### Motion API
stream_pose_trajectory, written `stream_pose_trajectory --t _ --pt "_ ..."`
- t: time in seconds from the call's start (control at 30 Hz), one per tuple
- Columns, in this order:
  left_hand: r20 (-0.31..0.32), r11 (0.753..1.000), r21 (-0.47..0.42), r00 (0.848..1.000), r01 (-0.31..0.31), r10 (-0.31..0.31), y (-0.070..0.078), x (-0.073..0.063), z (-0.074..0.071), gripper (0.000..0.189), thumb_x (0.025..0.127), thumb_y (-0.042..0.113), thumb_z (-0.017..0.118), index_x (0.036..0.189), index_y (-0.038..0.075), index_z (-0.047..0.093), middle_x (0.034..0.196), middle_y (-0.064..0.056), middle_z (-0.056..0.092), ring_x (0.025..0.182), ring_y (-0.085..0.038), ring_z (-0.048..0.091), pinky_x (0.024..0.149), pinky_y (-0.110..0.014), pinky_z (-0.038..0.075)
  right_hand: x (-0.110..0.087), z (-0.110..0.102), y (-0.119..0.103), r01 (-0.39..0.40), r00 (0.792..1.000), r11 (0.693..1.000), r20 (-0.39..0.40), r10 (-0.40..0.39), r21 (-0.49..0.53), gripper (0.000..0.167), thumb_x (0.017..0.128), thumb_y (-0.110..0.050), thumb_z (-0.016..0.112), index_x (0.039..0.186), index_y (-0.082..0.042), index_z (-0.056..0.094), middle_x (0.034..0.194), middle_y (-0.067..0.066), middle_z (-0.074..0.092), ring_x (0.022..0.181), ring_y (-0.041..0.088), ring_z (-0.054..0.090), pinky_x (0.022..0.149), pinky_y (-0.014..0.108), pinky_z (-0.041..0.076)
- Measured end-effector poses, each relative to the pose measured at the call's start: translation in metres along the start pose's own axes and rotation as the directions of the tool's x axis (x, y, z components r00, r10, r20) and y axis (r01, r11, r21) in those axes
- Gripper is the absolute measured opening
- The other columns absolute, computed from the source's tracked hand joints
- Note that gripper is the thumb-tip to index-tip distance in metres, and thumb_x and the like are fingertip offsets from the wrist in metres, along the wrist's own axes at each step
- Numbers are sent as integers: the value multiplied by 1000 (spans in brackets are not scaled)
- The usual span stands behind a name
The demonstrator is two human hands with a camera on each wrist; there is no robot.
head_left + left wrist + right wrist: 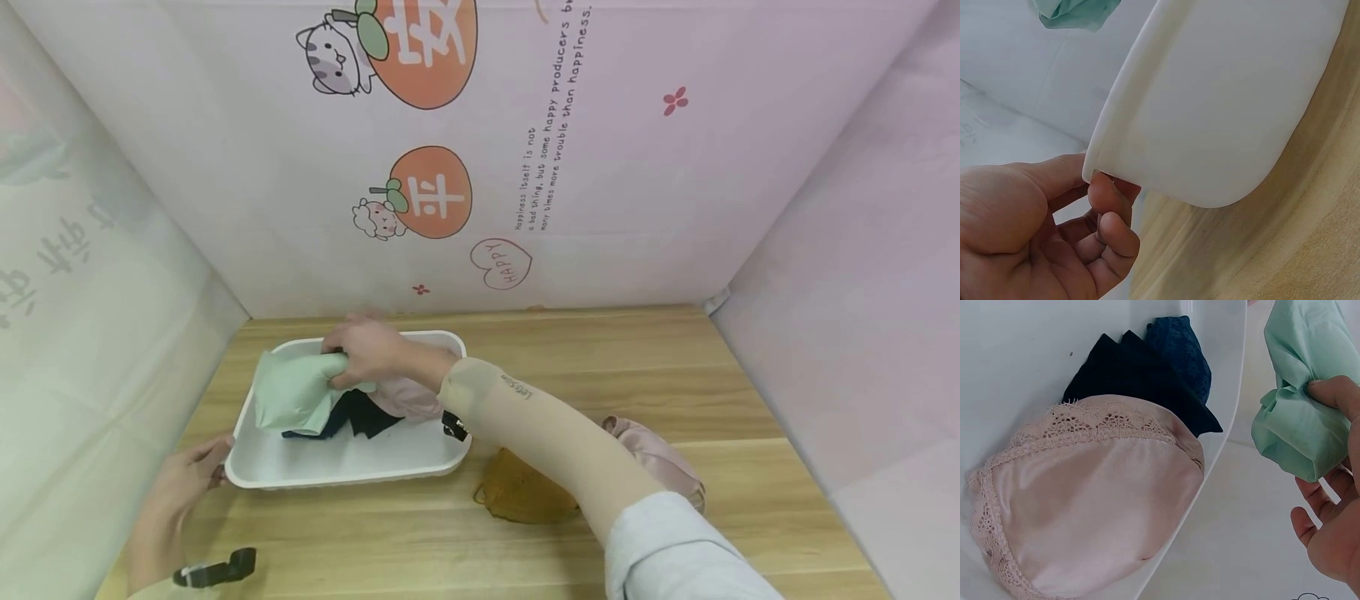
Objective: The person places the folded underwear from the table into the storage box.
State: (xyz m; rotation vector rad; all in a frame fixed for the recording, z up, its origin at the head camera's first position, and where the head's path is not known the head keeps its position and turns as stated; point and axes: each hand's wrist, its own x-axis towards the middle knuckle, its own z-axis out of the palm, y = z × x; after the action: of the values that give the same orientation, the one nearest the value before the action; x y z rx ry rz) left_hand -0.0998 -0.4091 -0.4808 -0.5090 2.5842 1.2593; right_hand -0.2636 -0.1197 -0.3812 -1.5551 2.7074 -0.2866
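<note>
A white plastic tray (390,467) stands at the left of the wooden table. My left hand (187,475) pinches the tray's near left corner, thumb and fingers on its rim. Over the tray's left part, my right hand (371,350) holds a mint-green folded cloth (292,392) between thumb and fingers. In the right wrist view, a pale pink satin garment (1097,500) with lace trim lies in the tray. A black cloth (1129,381) and a dark blue lacy cloth (1179,356) lie beside it, partly overlapped.
A mustard-brown garment (525,493) lies on the table right of the tray, partly behind my right forearm. Beyond that forearm is a pink satin garment (660,462). Printed fabric walls (600,208) enclose the wooden table (750,483) at the back and both sides.
</note>
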Motion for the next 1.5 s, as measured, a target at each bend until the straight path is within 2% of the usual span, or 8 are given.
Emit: stream_pose_trajectory --t 0.33,0.47,0.73,0.97,1.13,1.37,1.5 --pt "2 1000 -7 1000 -25 25 -2 -3 0 69 106 50 39 145 -7 43 115 -10 68 84 -4 62 75 -22 58 12 10 -5 2 1000 1000 13 -2 -21 36 84 -50 73 114 -30 70 106 -17 66 96 7 48 90 27 40" --pt "6 999 -35 999 -37 38 -2 -2 0 71 105 50 41 145 -8 42 116 -10 67 84 -4 63 76 -23 59 17 12 -9 6 999 1000 36 -5 -28 36 85 -49 72 115 -31 71 109 -16 66 101 7 49 97 31 42" --pt "-34 998 -54 999 -43 41 -1 3 2 63 107 42 42 143 -9 44 124 -21 63 82 -5 64 73 -21 59 24 18 -18 8 997 998 71 -4 -60 37 87 -49 70 120 -34 69 119 -16 63 107 6 50 99 34 42" --pt "-27 997 -66 999 -44 42 -3 1 2 65 106 45 44 143 -9 44 113 -7 68 82 -4 64 74 -22 59 33 26 -25 -18 993 993 113 32 -120 36 86 -48 73 120 -39 67 123 -18 61 118 7 48 111 39 37" --pt "-30 997 -68 999 -38 36 -3 0 3 65 106 45 45 143 -9 45 110 -5 69 81 -4 65 74 -23 60 39 31 -31 -20 985 987 164 46 -157 36 87 -49 73 121 -41 66 121 -17 58 121 9 45 118 41 33" --pt "-31 996 -83 999 -33 30 -2 -1 3 68 104 48 46 144 -7 44 105 4 69 81 -5 65 74 -22 59 45 36 -39 -7 979 977 198 50 -211 32 85 -49 74 115 -41 66 121 -17 56 118 9 43 120 42 30" --pt "-37 997 -63 999 -36 34 -2 0 2 70 103 51 46 144 -6 45 105 3 69 80 -4 64 73 -21 59 46 38 -42 0 975 974 215 50 -228 32 86 -50 74 115 -42 65 124 -18 55 118 9 41 121 42 29"
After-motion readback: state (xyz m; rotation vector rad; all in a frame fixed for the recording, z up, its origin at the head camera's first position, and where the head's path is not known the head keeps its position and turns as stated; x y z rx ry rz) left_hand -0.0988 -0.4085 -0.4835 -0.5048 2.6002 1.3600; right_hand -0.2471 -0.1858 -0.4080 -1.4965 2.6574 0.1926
